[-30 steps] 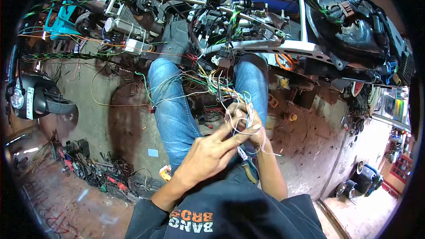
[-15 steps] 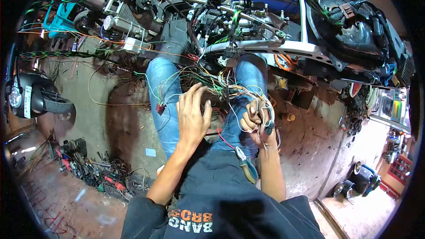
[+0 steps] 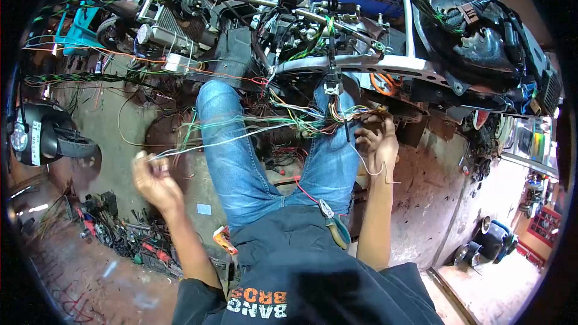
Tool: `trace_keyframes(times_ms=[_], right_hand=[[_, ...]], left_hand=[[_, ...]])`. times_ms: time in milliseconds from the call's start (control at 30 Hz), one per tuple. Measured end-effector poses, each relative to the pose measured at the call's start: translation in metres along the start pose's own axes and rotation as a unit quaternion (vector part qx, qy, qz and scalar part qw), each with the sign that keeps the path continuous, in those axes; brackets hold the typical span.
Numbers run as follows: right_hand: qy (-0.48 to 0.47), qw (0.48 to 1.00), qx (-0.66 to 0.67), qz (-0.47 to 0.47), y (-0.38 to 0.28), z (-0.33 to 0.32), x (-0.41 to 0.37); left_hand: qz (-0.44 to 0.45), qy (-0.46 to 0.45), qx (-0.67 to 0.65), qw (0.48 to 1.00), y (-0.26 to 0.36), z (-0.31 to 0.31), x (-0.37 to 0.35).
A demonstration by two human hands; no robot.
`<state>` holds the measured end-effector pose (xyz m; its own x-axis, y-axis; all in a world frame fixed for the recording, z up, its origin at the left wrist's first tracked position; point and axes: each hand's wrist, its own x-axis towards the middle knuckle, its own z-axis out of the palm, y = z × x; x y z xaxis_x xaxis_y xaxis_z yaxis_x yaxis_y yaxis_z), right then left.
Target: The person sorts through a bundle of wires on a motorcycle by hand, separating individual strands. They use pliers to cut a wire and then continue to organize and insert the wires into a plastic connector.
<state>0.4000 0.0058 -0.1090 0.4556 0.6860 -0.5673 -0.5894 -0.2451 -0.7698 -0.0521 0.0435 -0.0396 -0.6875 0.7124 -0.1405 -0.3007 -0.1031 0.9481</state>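
Note:
Several loose wires (image 3: 250, 129), white and green, stretch across the thighs. Their ends are pinched in the fingertips of my left hand (image 3: 156, 183), out at the left. My right hand (image 3: 379, 144) has its fingers curled at the right end of the multicoloured wiring harness (image 3: 349, 114), partly hiding it. A thin pale wire hangs down past the right wrist. The harness joins a taped black cable (image 3: 332, 66) with a white connector (image 3: 332, 89). Pliers (image 3: 333, 222) with blue-green and yellow handles lie on the lap, beside a thin red wire.
A silver motorcycle frame (image 3: 361, 61) with exposed mechanical parts stands in front. At upper left are a radiator (image 3: 183, 15) and a teal stand (image 3: 81, 24). Assorted tools and parts (image 3: 129, 235) lie on the floor at left. A motorbike (image 3: 51, 135) stands at far left.
My left hand has moved out left and down, drawing wires taut across the legs. My right hand has moved up and slightly right, and the bundle's end no longer hangs below its fingers.

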Motion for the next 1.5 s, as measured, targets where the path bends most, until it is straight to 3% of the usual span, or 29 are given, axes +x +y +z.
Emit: trace_keyframes(times_ms=[33, 100, 133, 167, 233, 367, 433, 500, 567, 600, 633, 700, 800, 900, 933, 967, 1000, 1033, 1100, 1133, 1233, 1267, 1300, 1400, 1500], right_hand=[[0.006, 1.000, -0.014, -0.001, -0.001, 0.001, 0.001], [0.017, 0.999, -0.038, -0.004, -0.001, 0.006, 0.004], [0.017, 1.000, -0.013, 0.005, 0.001, 0.004, 0.007], [0.015, 1.000, -0.003, 0.009, 0.003, 0.002, 0.010], [0.011, 1.000, 0.017, 0.020, 0.004, 0.005, 0.013], [0.027, 0.999, 0.026, 0.007, 0.006, 0.006, 0.015], [0.030, 0.999, 0.038, 0.023, 0.007, 0.003, 0.018], [0.027, 0.998, 0.043, 0.043, 0.008, -0.003, 0.025], [0.016, 0.998, 0.058, 0.035, 0.011, -0.010, 0.025], [0.011, 0.997, 0.061, 0.038, 0.011, -0.011, 0.023], [0.000, 0.997, 0.066, 0.038, 0.011, -0.007, 0.026], [-0.013, 0.996, 0.061, 0.059, 0.010, -0.012, 0.032], [-0.012, 0.996, 0.059, 0.058, 0.005, -0.006, 0.029], [-0.024, 0.995, 0.063, 0.076, 0.001, -0.008, 0.025], [-0.025, 0.995, 0.063, 0.073, 0.001, -0.007, 0.023], [-0.027, 0.995, 0.064, 0.069, 0.001, -0.006, 0.022], [-0.032, 0.994, 0.070, 0.075, 0.004, -0.011, 0.025], [-0.022, 0.995, 0.069, 0.072, 0.003, -0.008, 0.022], [-0.003, 0.996, 0.065, 0.066, -0.002, -0.002, 0.016], [-0.013, 0.996, 0.055, 0.062, -0.002, -0.005, 0.016], [-0.022, 0.995, 0.057, 0.078, -0.001, -0.008, 0.012], [0.004, 0.996, 0.034, 0.087, -0.005, -0.005, 0.004], [0.001, 0.997, 0.026, 0.077, -0.004, -0.006, 0.002], [0.029, 0.998, 0.004, 0.047, -0.004, 0.006, -0.009], [0.012, 1.000, -0.008, 0.025, -0.002, 0.008, -0.011]], left_hand=[[0.010, 0.060, -0.043, 0.997, 0.010, -0.011, 0.012], [-0.050, -0.043, -0.133, 0.989, 0.021, -0.072, 0.043], [-0.039, 0.073, -0.114, 0.990, 0.030, -0.057, 0.040], [-0.065, 0.002, -0.174, 0.983, 0.024, -0.092, 0.058], [-0.090, 0.147, -0.207, 0.963, 0.027, -0.067, 0.052], [-0.171, 0.078, -0.243, 0.952, 0.006, -0.105, 0.081], [-0.155, -0.022, -0.172, 0.973, 0.000, -0.100, 0.084], [-0.098, -0.007, 0.016, 0.995, 0.000, -0.100, 0.081], [-0.143, -0.072, -0.062, 0.985, 0.018, -0.107, 0.079], [-0.148, -0.102, -0.033, 0.983, 0.018, -0.131, 0.092], [-0.162, -0.064, -0.010, 0.985, 0.025, -0.133, 0.091], [-0.207, -0.096, -0.125, 0.966, 0.020, -0.175, 0.114], [-0.182, 0.168, 0.009, 0.969, 0.010, -0.180, 0.115], [-0.157, 0.163, 0.119, 0.967, 0.004, -0.171, 0.099], [-0.074, 0.144, 0.206, 0.965, -0.012, -0.169, 0.093], [0.030, 0.150, 0.297, 0.942, -0.026, -0.151, 0.084], [0.125, 0.134, 0.454, 0.872, -0.031, -0.135, 0.074], [0.213, 0.112, 0.595, 0.767, -0.034, -0.119, 0.064], [0.091, 0.098, 0.549, 0.825, -0.025, -0.079, 0.048], [0.072, 0.144, 0.577, 0.801, -0.020, -0.061, 0.050], [0.222, 0.101, 0.641, 0.728, -0.012, -0.050, 0.058], [0.221, 0.048, 0.593, 0.773, -0.004, -0.035, 0.049], [0.274, 0.008, 0.572, 0.773, -0.003, -0.016, 0.036], [0.233, -0.232, 0.486, 0.810, 0.003, 0.037, -0.012], [0.171, -0.453, 0.432, 0.761, -0.028, 0.053, -0.057]])
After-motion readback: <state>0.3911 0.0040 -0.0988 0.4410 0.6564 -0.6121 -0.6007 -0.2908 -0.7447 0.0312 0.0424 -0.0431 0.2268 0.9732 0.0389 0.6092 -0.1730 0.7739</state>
